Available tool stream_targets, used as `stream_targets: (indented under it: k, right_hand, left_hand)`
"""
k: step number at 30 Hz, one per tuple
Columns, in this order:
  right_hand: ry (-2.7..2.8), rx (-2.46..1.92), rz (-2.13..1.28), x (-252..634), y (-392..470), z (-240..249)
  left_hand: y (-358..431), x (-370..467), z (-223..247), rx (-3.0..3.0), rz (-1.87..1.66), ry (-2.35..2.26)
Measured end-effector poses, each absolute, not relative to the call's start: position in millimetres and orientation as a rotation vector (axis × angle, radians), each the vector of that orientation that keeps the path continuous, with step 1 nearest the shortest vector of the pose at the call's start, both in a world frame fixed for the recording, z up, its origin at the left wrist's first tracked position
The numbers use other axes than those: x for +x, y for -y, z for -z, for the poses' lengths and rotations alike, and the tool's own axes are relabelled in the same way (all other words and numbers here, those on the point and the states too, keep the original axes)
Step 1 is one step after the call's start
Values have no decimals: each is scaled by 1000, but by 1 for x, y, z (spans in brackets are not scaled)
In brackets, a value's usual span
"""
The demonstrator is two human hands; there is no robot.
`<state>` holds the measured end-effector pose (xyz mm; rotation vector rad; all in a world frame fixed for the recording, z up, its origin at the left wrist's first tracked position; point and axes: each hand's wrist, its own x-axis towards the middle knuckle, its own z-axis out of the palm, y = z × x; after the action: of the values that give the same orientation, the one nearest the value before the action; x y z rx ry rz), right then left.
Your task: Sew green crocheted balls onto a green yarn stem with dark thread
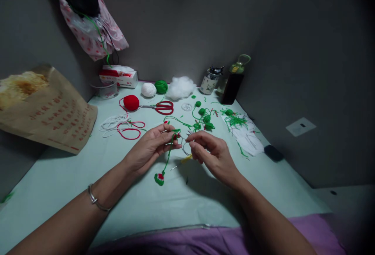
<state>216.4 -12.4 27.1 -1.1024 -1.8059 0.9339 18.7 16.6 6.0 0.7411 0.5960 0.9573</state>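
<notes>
- Yarn piece [176,135], red and green: up off the table, between the fingertips of my left hand [154,143], close to my right hand [212,153].
- Risk 1: the piece is small and pinched only at its edge. If I tug sideways, I judge it could roll or slip out, and loose stitches could open.
- Risk 2: green cord [169,156] hangs from the piece to a small red-and-green motif [159,178] below. A thin dark strand [185,150] curves just beside it. Swinging cord could tangle with strand; cause would be slack in both.
- Risk 3: yellow-handled hook [185,160] lies under my hands, its metal shaft pointing towards the motif. A dropped hand might snag cord on its tip.
- Risk 4: green yarn balls [207,118] with trailing tails sit beyond my right hand; a wide pull could catch one.
- Left hand: grasping the piece, thumb against fingers, forearm slanting in from lower left.
- Right hand: fingers curled, thumb and index near each other beside the strand, back of hand upward. Cannot tell whether anything is gripped.
- Further out: red-handled scissors [164,107], resting flat, clear of both hands.
</notes>
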Motion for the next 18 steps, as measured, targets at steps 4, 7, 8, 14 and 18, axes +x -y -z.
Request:
stream_targets:
  k: [4,7,8,14,18]
  right_hand:
    - [1739,-1059,-1073,217,11,-24]
    - [1700,-1032,-1160,218,9,-22]
    - [1686,-1020,-1197,217,8,-21]
    - [1637,-957,-1299,214,5,-14]
    - [1651,-977,-1201,213,5,-10]
  left_hand:
    - [-16,19,-7,728,-951,-597]
    - [-15,20,-9,699,-952,-590]
    - [-15,21,-10,688,-952,-585]
    - [-14,22,-9,688,-957,-538]
    - [-13,24,-7,732,-972,-557]
